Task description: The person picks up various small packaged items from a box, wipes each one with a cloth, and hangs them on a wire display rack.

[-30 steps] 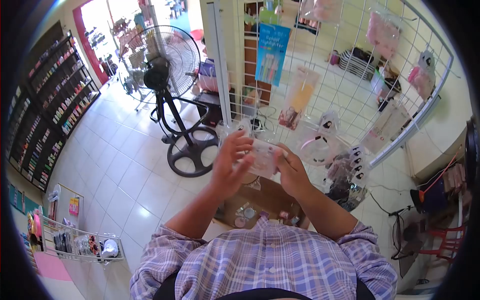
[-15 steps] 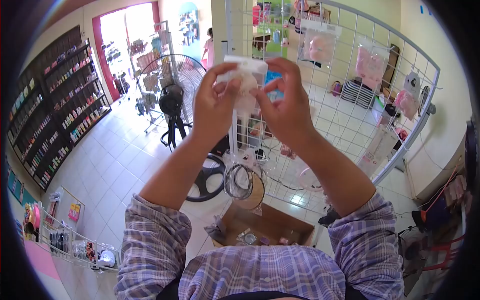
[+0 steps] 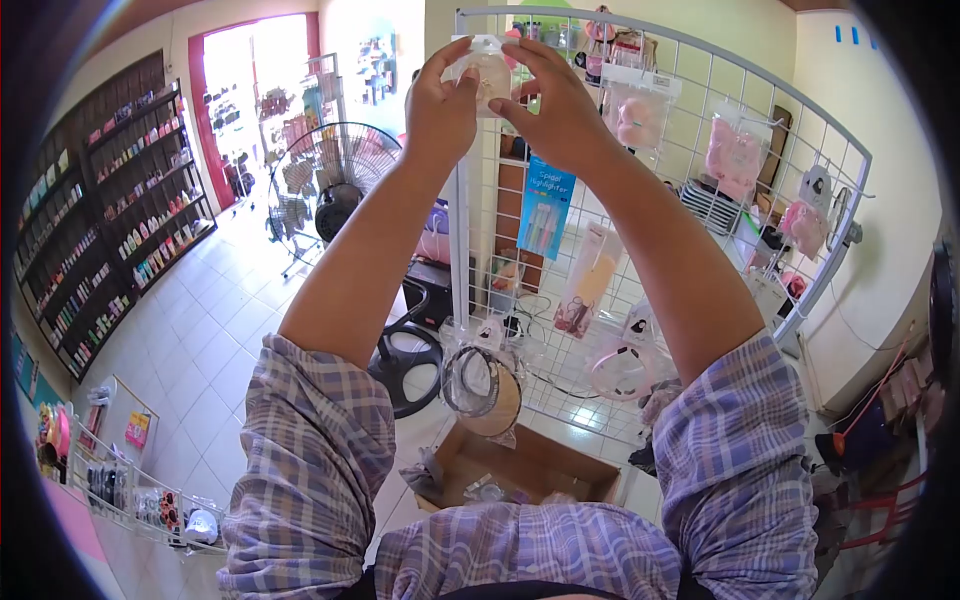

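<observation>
A small clear plastic packet with a white top and a pale item inside [image 3: 487, 72] is raised high against the white wire grid rack [image 3: 660, 62]. Along its left side my left hand [image 3: 442, 112] pinches it, thumb across the front. On the other side my right hand [image 3: 556, 112] has its fingertips at the upper right corner and its thumb near the lower edge. Whether the packet hangs on a hook cannot be seen. Just below my right hand, a blue highlighter pack [image 3: 546, 210] hangs on the grid.
Pink packets [image 3: 735, 145] and bagged headbands [image 3: 482, 385] hang from the rack. An open cardboard box [image 3: 520, 460] lies on the floor below. To the left stand a black fan [image 3: 338, 205] and dark shelves of bottles [image 3: 110, 215].
Both hands have lifted the packet higher, up to the rack's top edge. The view has shifted, and the highlighter pack and a hanging packet below it now show more fully.
</observation>
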Tool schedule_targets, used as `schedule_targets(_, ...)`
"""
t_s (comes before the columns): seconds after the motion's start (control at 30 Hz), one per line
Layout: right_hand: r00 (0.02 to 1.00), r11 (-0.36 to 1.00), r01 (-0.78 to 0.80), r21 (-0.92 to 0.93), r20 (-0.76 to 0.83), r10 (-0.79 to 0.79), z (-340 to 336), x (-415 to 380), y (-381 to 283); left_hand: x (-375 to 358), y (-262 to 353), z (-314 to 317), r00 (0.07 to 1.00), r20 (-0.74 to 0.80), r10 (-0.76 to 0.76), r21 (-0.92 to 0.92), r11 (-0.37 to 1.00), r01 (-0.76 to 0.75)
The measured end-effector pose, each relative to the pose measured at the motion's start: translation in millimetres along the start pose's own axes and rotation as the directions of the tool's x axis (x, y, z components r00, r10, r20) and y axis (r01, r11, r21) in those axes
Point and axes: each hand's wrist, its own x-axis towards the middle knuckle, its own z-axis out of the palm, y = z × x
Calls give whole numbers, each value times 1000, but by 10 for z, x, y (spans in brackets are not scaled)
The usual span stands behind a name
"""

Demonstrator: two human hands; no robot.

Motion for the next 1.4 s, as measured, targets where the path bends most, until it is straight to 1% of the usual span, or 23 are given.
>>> schedule_targets(0.07,999,998,-35,49,16,34,15,-17,32,15,-77,6,999,-6,-40,36,999,40)
schedule_targets(0.13,999,999,-38,33,19,38,2,-6,25,38,-119,42,997,-44,64,-19,998,-65)
schedule_targets(0.3,998,998,-54,33,33,53,3,90,108,134,-99,18,999,-17,39,-72,997,-40)
schedule_targets(0.4,997,990,-60,124,65,52,5,178,150,245,-230,-32,996,23,92,-111,990,-88)
schedule_targets(0.5,991,994,-87,71,104,79,45,179,229,240,-276,-80,997,71,-25,168,986,13)
schedule_targets(0.53,986,992,-129,5,108,128,63,151,260,247,-310,-74,997,75,-26,170,985,13)
schedule_targets(0.6,978,983,-174,-61,108,180,86,111,367,273,-432,-39,992,128,16,330,942,-58)
schedule_targets(0.63,969,976,-199,-84,131,209,87,127,481,296,-552,-10,984,154,89,261,957,-128)
schedule_targets(0.67,959,969,-222,-107,155,237,99,140,588,308,-671,13,984,155,88,262,957,-127)
schedule_targets(0.73,952,960,-256,-114,143,271,128,151,710,294,-703,113,971,158,180,315,923,-222)
schedule_targets(0.77,943,949,-290,-123,131,305,143,147,766,252,-722,159,989,103,109,346,928,-138)
schedule_targets(0.8,944,949,-290,-125,127,305,170,136,847,251,-751,207,988,105,112,345,928,-142)
schedule_targets(0.87,978,905,-156,-395,65,197,239,110,998,246,-860,280,990,120,74,420,900,-118)
schedule_targets(0.9,979,905,-154,-396,62,194,253,102,1038,234,-903,295,983,175,63,486,863,-142)
schedule_targets(0.97,936,935,-299,-192,133,327,272,69,1123,215,-990,335,979,198,55,474,869,-145)
schedule_targets(1.07,938,945,-282,-166,161,308,257,54,1210,219,-1081,372,971,229,72,456,873,-172)
schedule_targets(1.17,927,927,-312,-211,148,345,258,0,1054,97,-1054,344,971,239,24,478,867,-139)
schedule_targets(1.2,924,925,-318,-211,150,352,241,-37,954,53,-1013,326,973,225,-52,464,884,-60)
schedule_targets(1.23,959,890,-209,-405,96,268,231,-74,842,7,-986,304,969,212,-129,450,893,21)
schedule_targets(1.3,992,838,-118,-533,-96,79,252,-136,599,-105,-926,247,964,179,-194,482,872,86)
schedule_targets(1.33,992,839,-121,-530,-86,89,205,-125,396,-192,-927,222,957,143,-251,509,848,147)
schedule_targets(1.37,970,960,-144,-241,-224,89,96,-98,110,-318,-937,196,953,147,-267,509,846,159)
schedule_targets(1.4,926,991,-116,65,-354,132,21,-145,-125,-467,-945,165,988,18,-151,391,911,132)
